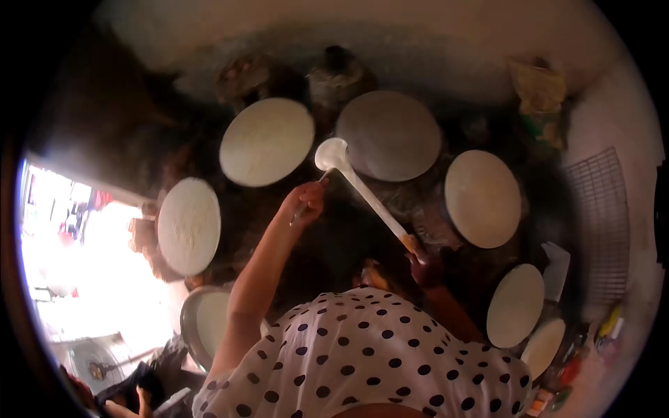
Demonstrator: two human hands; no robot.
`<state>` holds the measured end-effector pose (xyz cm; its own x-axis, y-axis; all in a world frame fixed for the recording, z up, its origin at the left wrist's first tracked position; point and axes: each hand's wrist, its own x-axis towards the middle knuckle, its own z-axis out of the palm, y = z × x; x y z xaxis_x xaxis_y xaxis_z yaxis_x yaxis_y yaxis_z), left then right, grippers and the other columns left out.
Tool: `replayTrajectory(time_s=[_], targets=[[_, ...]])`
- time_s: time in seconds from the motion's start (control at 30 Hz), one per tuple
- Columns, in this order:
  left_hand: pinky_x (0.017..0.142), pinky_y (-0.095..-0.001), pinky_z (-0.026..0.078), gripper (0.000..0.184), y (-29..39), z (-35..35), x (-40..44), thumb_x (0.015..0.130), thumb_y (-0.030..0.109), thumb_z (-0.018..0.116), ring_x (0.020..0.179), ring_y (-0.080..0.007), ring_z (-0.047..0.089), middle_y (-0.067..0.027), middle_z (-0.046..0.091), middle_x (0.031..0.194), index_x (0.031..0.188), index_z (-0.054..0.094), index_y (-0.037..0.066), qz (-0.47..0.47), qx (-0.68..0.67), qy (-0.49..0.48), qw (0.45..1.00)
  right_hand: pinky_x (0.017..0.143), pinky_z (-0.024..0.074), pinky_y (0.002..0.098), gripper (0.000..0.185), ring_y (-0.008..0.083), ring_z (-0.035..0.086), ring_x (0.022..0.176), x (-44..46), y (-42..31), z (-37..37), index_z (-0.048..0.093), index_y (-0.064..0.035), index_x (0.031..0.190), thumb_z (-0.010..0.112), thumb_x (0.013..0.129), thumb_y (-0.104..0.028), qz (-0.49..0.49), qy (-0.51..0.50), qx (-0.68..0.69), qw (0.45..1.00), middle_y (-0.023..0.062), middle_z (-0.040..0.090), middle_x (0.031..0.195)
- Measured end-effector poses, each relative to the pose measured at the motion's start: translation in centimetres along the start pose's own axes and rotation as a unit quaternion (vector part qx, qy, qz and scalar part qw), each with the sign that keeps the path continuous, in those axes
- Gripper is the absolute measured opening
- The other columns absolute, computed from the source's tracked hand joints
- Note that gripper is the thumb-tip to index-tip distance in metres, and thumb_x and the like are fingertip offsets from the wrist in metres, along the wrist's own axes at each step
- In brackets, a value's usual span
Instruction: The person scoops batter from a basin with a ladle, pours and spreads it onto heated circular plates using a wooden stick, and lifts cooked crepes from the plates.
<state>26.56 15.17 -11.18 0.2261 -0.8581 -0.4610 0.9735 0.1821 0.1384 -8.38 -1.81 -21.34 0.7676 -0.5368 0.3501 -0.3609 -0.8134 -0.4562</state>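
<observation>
My right hand [426, 268] is closed round the lower end of a long ladle [373, 198]. White batter coats its handle and its round head, which hangs by the edge of a bare dark griddle [389, 136]. In my left hand [306, 200] is a thin metal utensil [297, 212]; its upper tip is close to the ladle's head, and I cannot tell whether they touch. A griddle covered by a pale round flatbread [267, 142] lies ahead of my left hand. On the right, nearest my right hand, is another round flatbread [482, 199].
More pale rounds lie at the left [189, 226] and right [516, 305]. A metal bowl of white batter [209, 324] stands by my left arm. A wire rack [603, 223] leans on the right wall. Another person's hand [132, 404] shows at the lower left.
</observation>
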Motion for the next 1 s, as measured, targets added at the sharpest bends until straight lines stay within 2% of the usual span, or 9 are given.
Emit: replayTrajectory(time_s=[0.07,0.17,0.37,0.43,0.5,0.8,0.87,0.97,1.0], targets=[[0.033,-0.0218,0.031,0.036,-0.7,4.5,4.1,0.097,0.017,0.042,0.039,-0.0081,0.037,0.0016,0.042,0.061,0.132,0.042,0.008,-0.022,0.094,-0.044,0.994,0.075,0.0522,0.0379,0.054,0.0336,0.063,0.088,0.3,5.7,-3.0,0.055,-0.0168,0.128,0.071,0.077,-0.014,-0.006,0.016,-0.013,1.000,0.0140,0.064,0.103],[0.035,-0.0218,0.031,0.031,-1.7,10.0,7.4,0.098,0.023,0.046,0.039,-0.0068,0.034,0.0033,0.038,0.059,0.125,0.045,0.009,0.074,0.535,0.009,0.841,0.073,0.0520,0.0383,0.052,0.0335,0.063,0.087,2.5,7.5,-6.4,0.055,-0.0173,0.128,0.069,0.078,-0.015,0.172,0.134,-0.056,0.974,0.0140,0.063,0.101],[0.039,-0.0296,0.036,0.020,-2.1,10.4,24.9,0.096,0.030,0.052,0.039,-0.0100,0.037,0.0013,0.040,0.059,0.093,0.049,0.011,-0.076,0.450,0.023,0.889,0.068,0.0509,0.0400,0.049,0.0285,0.062,0.078,13.3,10.8,-6.1,0.053,-0.0208,0.129,0.065,0.082,-0.021,0.113,0.138,-0.009,0.984,0.0099,0.060,0.089],[0.040,-0.0308,0.037,0.021,-3.0,9.9,27.9,0.096,0.030,0.051,0.040,-0.0107,0.038,0.0004,0.041,0.059,0.088,0.047,0.011,-0.068,0.470,0.028,0.879,0.067,0.0507,0.0359,0.050,0.0262,0.061,0.075,14.3,12.0,-4.9,0.053,-0.0234,0.131,0.065,0.082,-0.024,0.152,-0.019,-0.182,0.971,0.0077,0.059,0.085],[0.041,-0.0321,0.038,0.022,-2.5,9.6,30.7,0.096,0.029,0.050,0.040,-0.0114,0.039,-0.0005,0.042,0.059,0.083,0.045,0.011,-0.047,0.488,0.027,0.871,0.066,0.0507,0.0354,0.049,0.0259,0.062,0.074,14.3,12.7,-3.8,0.053,-0.0240,0.131,0.064,0.083,-0.025,0.156,0.011,-0.161,0.974,0.0074,0.060,0.085],[0.047,-0.0384,0.045,0.032,-0.1,11.1,31.0,0.092,0.020,0.043,0.046,-0.0229,0.053,-0.0108,0.055,0.063,0.121,0.052,0.009,0.096,0.772,0.064,0.626,0.072,0.0508,0.0416,0.043,0.0332,0.062,0.079,13.6,8.1,3.4,0.058,-0.0182,0.127,0.063,0.084,-0.025,0.248,0.172,0.050,0.952,0.0140,0.063,0.087],[0.061,-0.0417,0.050,0.042,0.9,9.2,31.8,0.092,0.018,0.042,0.063,-0.0330,0.062,-0.0188,0.064,0.077,0.133,0.046,0.012,0.235,0.891,0.102,0.374,0.080,0.0499,0.0402,0.042,0.0295,0.063,0.088,14.5,7.2,6.0,0.059,-0.0085,0.124,0.061,0.086,-0.026,0.318,0.100,0.017,0.943,0.0183,0.065,0.101],[0.075,-0.0460,0.050,0.049,3.0,11.4,28.5,0.092,0.024,0.045,0.084,-0.0382,0.063,-0.0207,0.066,0.092,0.140,0.038,0.017,0.222,0.888,0.174,0.363,0.082,0.0502,0.0392,0.045,0.0309,0.063,0.095,19.6,8.1,12.5,0.059,-0.0081,0.123,0.058,0.087,-0.036,0.246,0.110,-0.037,0.962,0.0185,0.065,0.106],[0.075,-0.0460,0.050,0.049,3.7,12.9,26.2,0.092,0.024,0.045,0.084,-0.0382,0.063,-0.0207,0.066,0.092,0.140,0.038,0.017,0.222,0.886,0.179,0.364,0.085,0.0482,0.0370,0.044,0.0262,0.062,0.096,22.1,6.7,11.8,0.059,-0.0038,0.123,0.059,0.089,-0.033,0.325,0.107,0.159,0.926,0.0167,0.065,0.108]])
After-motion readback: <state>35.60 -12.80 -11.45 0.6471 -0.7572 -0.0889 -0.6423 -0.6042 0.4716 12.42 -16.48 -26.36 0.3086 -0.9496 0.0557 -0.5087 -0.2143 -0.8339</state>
